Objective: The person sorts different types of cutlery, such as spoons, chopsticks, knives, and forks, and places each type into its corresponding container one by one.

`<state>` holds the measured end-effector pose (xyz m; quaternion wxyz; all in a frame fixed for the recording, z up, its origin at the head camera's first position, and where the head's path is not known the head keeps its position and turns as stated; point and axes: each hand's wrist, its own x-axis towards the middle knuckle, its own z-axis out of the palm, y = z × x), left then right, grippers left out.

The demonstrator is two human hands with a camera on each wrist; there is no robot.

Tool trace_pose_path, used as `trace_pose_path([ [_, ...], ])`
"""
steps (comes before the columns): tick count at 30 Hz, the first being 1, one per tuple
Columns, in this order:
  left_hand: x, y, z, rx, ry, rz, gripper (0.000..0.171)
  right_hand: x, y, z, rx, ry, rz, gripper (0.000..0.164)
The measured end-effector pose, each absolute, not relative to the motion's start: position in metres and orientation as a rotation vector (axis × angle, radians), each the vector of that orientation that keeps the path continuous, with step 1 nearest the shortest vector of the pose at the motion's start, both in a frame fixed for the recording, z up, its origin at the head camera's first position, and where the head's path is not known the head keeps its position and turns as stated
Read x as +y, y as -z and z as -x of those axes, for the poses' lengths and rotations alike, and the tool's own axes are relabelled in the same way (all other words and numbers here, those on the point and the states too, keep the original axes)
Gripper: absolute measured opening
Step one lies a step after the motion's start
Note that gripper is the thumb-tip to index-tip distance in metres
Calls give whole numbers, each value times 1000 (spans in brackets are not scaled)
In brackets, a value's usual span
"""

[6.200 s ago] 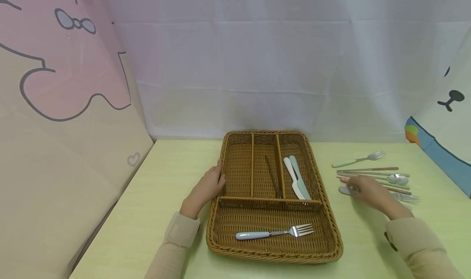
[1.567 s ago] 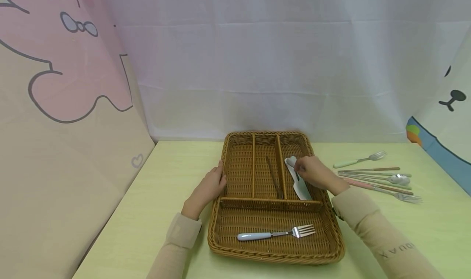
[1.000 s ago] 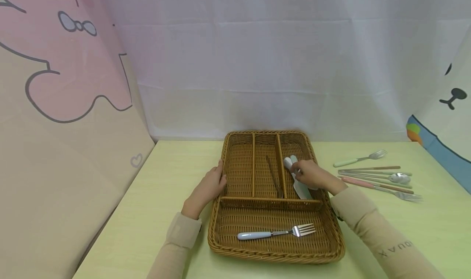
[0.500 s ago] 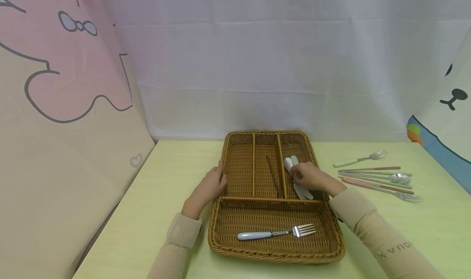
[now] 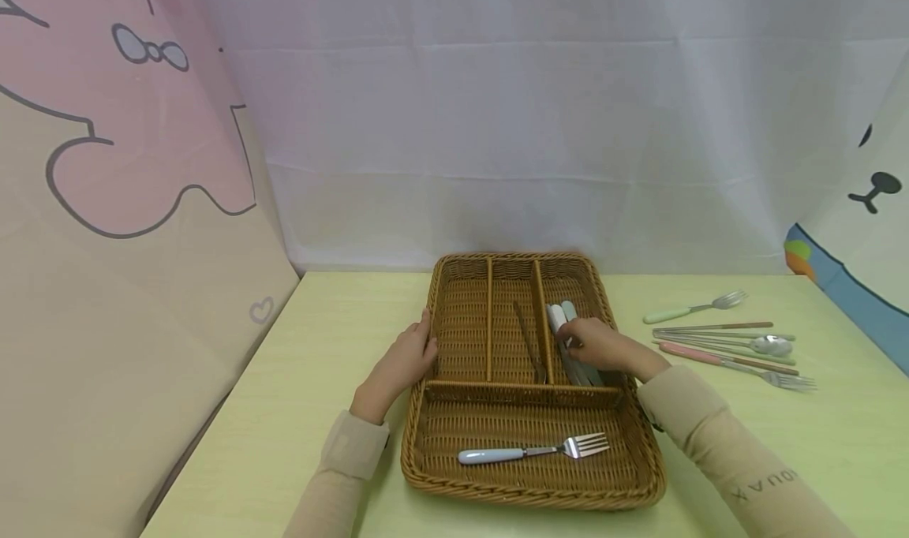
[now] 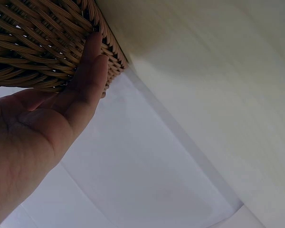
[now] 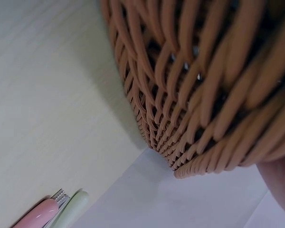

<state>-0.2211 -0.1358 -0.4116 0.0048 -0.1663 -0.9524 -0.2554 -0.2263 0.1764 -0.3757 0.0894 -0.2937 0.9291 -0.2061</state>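
Note:
My left hand (image 5: 399,360) rests against the left side of the brown wicker basket (image 5: 533,491); in the left wrist view its straight fingers (image 6: 85,90) lie along the outer wall. The right hand (image 5: 596,342) reaches into the far right compartment, fingers curled, pinching a light-handled table knife among the knives (image 5: 557,315) lying there. Their handles are white, grey and mint, pointing to the back; my fingers hide their middles. The basket wall blocks them in the right wrist view. A fork (image 5: 497,454) with a pale blue handle lies in the front compartment.
A brown-handled piece of cutlery (image 5: 527,333) leans in the middle compartment. On the table to the right lie a green-handled fork (image 5: 667,315), several metal chopsticks (image 5: 717,326), a spoon (image 5: 770,345) and a pink-handled fork (image 5: 689,353). A white curtain (image 5: 461,128) hangs behind.
My right hand has brought the grey-handled knife from the table into the right compartment, then lowered it and shifted it left alongside the divider. The left hand has stayed at the basket.

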Motion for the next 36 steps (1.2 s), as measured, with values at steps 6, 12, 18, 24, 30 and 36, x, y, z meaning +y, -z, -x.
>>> trace_pose_path([
  [6, -136, 412, 221, -2976, 804, 525, 58, 178, 376, 225, 2778, 623, 870, 25],
  [12, -136, 412, 220, -2975, 794, 528, 58, 180, 375, 224, 2765, 659, 863, 24],
  [18, -136, 411, 220, -2975, 803, 533, 58, 187, 373, 225, 2796, 693, 896, 21],
  [24, -136, 411, 219, -2968, 798, 528, 58, 195, 371, 224, 2830, 770, 915, 19],
  [30, -135, 410, 218, -2970, 815, 531, 58, 199, 369, 223, 2884, 792, 927, 17],
  [36, -135, 411, 219, -2967, 800, 533, 58, 206, 366, 221, 2967, 826, 891, 17],
])
